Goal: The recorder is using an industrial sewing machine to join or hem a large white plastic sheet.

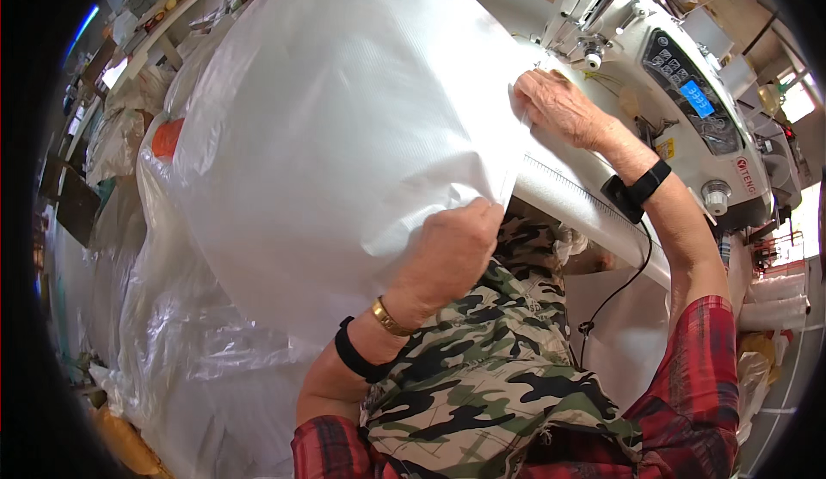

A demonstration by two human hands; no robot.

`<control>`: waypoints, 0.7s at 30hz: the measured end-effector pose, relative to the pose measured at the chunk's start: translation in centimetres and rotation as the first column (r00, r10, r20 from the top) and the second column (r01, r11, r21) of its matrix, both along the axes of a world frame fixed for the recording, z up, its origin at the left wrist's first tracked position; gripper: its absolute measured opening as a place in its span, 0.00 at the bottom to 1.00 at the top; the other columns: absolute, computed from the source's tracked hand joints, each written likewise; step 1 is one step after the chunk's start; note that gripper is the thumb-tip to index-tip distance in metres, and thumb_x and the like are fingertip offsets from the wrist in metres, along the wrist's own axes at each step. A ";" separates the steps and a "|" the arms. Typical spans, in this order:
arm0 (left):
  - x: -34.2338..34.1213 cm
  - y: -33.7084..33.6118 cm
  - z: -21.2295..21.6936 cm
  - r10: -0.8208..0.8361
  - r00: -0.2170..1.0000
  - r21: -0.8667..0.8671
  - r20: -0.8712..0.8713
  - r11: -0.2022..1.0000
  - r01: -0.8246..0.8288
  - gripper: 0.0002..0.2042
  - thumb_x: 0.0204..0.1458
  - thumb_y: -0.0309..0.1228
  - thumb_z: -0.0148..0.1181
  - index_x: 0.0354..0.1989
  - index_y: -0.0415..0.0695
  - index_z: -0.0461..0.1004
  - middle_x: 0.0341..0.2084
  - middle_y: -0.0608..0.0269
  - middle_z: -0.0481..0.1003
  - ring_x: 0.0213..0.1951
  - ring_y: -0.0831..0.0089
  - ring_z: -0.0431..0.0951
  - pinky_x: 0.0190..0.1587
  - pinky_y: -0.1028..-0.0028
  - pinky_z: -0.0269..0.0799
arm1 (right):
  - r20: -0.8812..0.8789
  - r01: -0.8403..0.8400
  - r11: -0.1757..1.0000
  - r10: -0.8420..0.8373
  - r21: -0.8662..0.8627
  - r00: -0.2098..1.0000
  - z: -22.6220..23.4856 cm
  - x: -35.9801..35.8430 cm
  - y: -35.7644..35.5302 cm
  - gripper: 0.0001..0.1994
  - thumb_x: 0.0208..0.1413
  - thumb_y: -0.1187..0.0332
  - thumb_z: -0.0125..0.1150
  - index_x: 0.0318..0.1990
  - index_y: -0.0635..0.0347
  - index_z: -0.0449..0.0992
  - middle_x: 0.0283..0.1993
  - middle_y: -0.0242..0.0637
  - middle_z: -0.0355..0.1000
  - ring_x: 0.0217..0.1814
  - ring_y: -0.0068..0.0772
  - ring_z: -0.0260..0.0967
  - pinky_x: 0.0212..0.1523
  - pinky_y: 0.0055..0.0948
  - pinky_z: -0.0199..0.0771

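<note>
A large sheet of white fabric [327,118] with a faint sheen spreads across the work surface and over my lap side. My left hand [454,251] is closed on its near right corner, fingers pinching the edge and pulling small creases into it. Farther up the same right-hand edge, my right hand [564,107] has its fingers bent down onto the fabric, close to the sewing machine's needle area. The white sewing machine [637,27] stands at the right, with a lit blue display on its control panel [688,88].
A ruler scale [594,197] runs along the table's front edge beneath my right wrist. A black cable [641,264] hangs from my right wristband. Clear plastic-wrapped bundles [172,307] pile up at the left. A cluttered shelf [172,23] stands far left, and rolls [774,303] lie at the right.
</note>
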State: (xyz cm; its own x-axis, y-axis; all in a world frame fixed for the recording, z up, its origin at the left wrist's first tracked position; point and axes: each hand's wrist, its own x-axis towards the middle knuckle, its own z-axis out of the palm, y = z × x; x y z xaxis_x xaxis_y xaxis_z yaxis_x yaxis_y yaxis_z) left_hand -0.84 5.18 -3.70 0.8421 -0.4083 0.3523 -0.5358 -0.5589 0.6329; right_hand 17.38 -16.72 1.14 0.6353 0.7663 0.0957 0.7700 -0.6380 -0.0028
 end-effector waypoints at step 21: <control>-0.3 -1.9 -2.0 -0.008 0.993 -0.076 0.117 0.997 0.017 0.13 0.49 0.20 0.57 0.45 0.38 0.76 0.24 0.52 0.70 0.24 0.55 0.74 0.28 0.63 0.68 | -0.004 0.447 0.824 -0.476 0.348 0.879 -4.1 -3.7 -0.2 0.18 0.56 0.63 0.61 0.51 0.65 0.71 0.55 0.46 0.70 0.58 0.46 0.65 0.60 0.44 0.61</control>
State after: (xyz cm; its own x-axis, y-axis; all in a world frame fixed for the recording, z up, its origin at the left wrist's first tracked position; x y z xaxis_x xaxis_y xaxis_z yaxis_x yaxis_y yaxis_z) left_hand -1.10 3.32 -5.70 0.7887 -0.3862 0.4783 -0.6147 -0.5039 0.6068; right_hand 13.64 -16.91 -2.95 0.8860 0.2993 0.3540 0.3921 -0.8912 -0.2279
